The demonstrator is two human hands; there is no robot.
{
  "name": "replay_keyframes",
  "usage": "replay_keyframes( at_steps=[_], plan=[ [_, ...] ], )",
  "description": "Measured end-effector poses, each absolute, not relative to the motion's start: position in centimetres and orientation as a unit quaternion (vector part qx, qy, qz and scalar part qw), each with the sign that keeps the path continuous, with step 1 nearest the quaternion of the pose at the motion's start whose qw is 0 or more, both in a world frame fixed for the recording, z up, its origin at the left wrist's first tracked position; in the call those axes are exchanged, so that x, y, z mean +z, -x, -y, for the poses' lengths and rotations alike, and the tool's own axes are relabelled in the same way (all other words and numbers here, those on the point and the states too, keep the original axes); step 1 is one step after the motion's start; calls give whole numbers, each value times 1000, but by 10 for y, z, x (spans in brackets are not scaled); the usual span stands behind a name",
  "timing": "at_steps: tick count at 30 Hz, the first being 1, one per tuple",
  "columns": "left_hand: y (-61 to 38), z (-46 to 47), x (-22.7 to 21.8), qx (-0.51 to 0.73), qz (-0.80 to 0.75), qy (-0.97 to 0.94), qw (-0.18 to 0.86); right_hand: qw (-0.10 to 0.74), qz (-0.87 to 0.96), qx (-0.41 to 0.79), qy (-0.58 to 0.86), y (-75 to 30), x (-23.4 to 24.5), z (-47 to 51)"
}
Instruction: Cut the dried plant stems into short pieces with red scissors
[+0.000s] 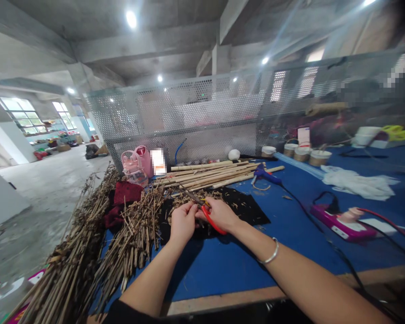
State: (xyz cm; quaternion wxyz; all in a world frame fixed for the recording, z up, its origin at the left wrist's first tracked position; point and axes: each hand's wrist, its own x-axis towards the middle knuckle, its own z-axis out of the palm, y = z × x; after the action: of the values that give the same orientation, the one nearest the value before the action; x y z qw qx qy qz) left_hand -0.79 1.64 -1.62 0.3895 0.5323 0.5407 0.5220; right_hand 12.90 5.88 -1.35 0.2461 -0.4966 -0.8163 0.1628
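My right hand (219, 213) is closed round a pair of scissors (215, 223) with red handles, their dark blades pointing forward and left. Close against it, my left hand (182, 221) is pinched shut; whatever its fingertips hold is too small to make out. Both hands are over a black cloth (248, 209) strewn with small dry plant bits (219, 194). To the left of my left hand lies a pile of dry brown stems (135, 234), cut short. Pale wooden sticks (205, 176) lie behind the cloth.
A bundle of long dried stalks (64, 256) runs along the left edge. A blue glue gun (266, 174) trails its cord toward a purple power strip (342, 223). White plastic (361, 182) and several small pots (319, 157) stand right, before a perforated metal screen (189, 105).
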Motion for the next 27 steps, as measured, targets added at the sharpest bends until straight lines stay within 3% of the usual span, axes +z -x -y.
replay_keyframes(
  at_steps=[17,27],
  plan=[
    [7,-19,-19,533,-505,-502,457,229,837,132,479,-134,-17,-62],
    [6,-18,-21,521,-507,-539,425,267,844,138,443,-131,-14,-59]
  ],
)
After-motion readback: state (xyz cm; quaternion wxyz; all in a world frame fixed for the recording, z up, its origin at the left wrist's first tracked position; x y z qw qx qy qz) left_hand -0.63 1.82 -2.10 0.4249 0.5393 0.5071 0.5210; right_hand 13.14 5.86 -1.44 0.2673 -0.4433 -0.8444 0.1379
